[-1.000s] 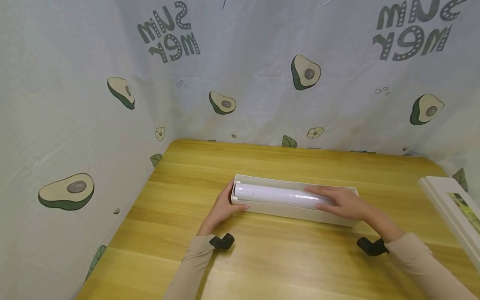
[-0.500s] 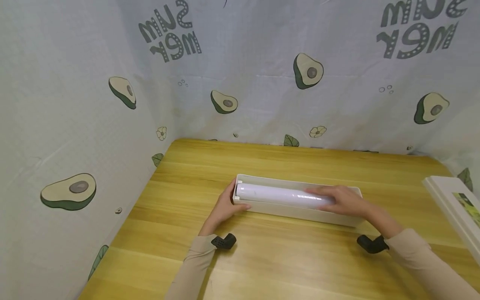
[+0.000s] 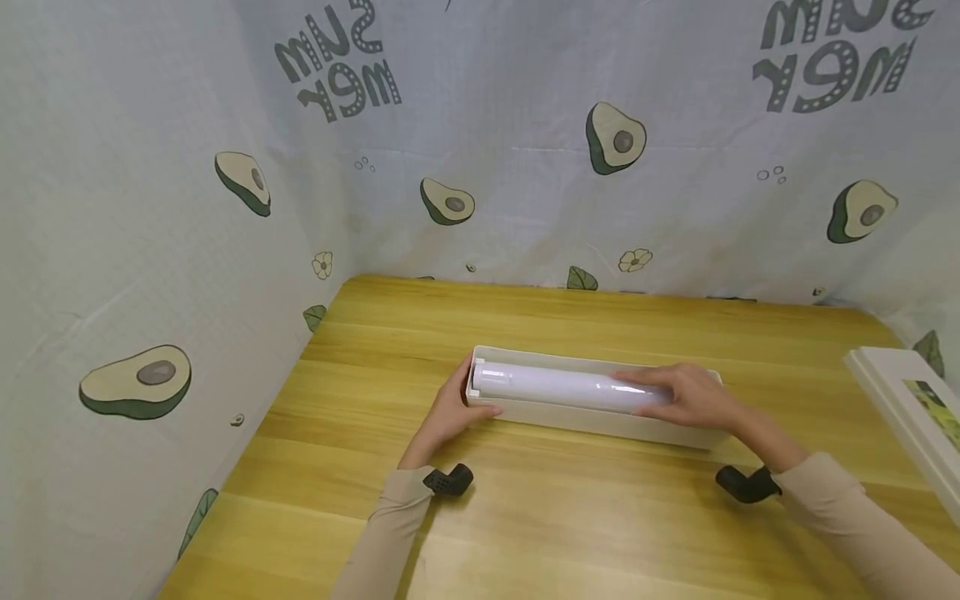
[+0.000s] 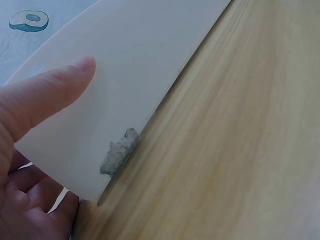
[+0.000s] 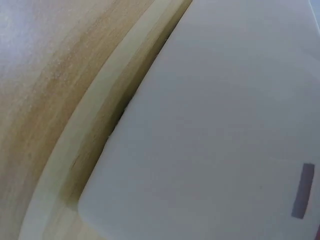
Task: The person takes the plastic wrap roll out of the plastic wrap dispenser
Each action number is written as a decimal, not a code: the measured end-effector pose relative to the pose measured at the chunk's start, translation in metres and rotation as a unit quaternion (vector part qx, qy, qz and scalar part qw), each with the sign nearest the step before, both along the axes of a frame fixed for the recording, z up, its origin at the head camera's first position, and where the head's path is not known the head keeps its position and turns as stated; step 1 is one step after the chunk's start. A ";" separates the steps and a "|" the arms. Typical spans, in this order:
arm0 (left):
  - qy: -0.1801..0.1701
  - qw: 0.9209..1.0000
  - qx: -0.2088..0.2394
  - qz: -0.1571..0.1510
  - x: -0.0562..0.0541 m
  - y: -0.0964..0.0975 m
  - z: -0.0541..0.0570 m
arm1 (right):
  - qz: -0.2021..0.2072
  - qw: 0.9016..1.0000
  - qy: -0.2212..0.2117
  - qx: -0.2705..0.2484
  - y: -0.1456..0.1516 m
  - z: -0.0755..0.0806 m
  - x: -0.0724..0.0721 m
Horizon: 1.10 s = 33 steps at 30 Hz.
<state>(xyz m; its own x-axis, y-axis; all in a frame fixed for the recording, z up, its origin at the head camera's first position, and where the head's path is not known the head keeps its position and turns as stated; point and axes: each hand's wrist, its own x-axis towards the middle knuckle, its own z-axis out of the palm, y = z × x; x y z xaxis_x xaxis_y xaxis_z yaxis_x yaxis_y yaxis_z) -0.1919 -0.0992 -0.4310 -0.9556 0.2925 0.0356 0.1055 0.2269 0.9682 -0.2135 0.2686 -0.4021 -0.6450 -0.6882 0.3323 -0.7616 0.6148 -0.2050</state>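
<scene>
A long white box (image 3: 570,418) without its cover lies across the table, with a glossy, pale roll of cling film (image 3: 547,385) inside it. My left hand (image 3: 447,410) grips the box's left end. In the left wrist view the thumb (image 4: 55,90) lies along the white side wall, which has a rough grey patch (image 4: 120,152) near its bottom edge, and the other fingers curl behind the end. My right hand (image 3: 693,400) pinches the roll near its right end, thumb on the near side and fingers on the far side, hiding that end. The right wrist view shows only the box wall (image 5: 200,125) and table.
A white lid-like piece (image 3: 892,392) with a green and yellow label lies at the table's right edge. The wooden table (image 3: 570,517) meets an avocado-print curtain (image 3: 525,167) at the back and left. Black wrist-camera mounts (image 3: 450,481) stick out from both sleeves.
The right hand's fingers have risen slightly on the roll, and the shine along the roll has shifted. The left hand and the box stay in place.
</scene>
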 end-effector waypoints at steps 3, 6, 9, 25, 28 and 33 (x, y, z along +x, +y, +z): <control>0.007 1.000 0.010 0.000 -0.004 0.000 -0.004 | 0.001 1.000 0.007 0.000 0.001 0.003 0.000; 0.011 1.000 0.007 0.001 -0.006 0.001 -0.002 | 0.002 1.000 0.013 -0.001 0.002 0.008 -0.001; 0.011 1.000 0.002 -0.001 -0.003 0.001 0.005 | 0.000 1.000 0.013 -0.002 0.002 0.011 0.000; 0.023 1.000 -0.003 0.012 -0.015 0.000 -0.025 | 0.000 0.999 0.024 -0.033 0.006 0.025 0.007; 0.028 1.000 -0.003 0.010 -0.014 0.000 -0.027 | -0.009 0.999 0.027 -0.027 0.006 0.027 0.009; 0.022 1.000 -0.003 0.007 -0.011 -0.001 -0.027 | -0.021 0.999 0.032 -0.019 0.007 0.032 0.012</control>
<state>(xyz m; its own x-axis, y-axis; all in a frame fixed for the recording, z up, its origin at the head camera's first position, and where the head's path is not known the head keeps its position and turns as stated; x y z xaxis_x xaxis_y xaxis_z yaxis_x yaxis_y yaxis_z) -0.2029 -0.0998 -0.4583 -0.9571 0.2797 0.0762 0.1449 0.2340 0.9614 -0.2012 0.2759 -0.3702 -0.6493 -0.6474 0.3992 -0.7479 0.6388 -0.1804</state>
